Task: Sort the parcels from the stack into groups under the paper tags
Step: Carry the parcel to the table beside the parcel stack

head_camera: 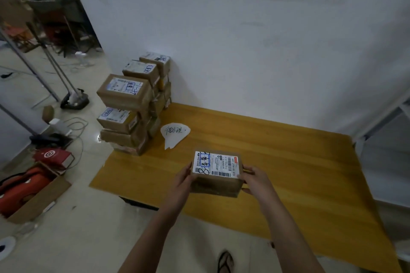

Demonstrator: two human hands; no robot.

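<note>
I hold a small brown parcel (216, 180) with a white shipping label between both hands, above the yellow mat (288, 162). My left hand (183, 180) grips its left side and my right hand (255, 180) grips its right side. A stack of brown labelled parcels (133, 104) stands at the mat's far left corner against the white wall. A white paper tag (174, 134) with handwriting lies on the mat just right of the stack.
Metal stand legs (55, 77) and cables cross the floor at left. An open cardboard box (35, 197) with red items and a red box (53, 156) sit at lower left. A white shelf frame (383, 117) stands right of the mat. My sandalled foot (225, 261) shows below.
</note>
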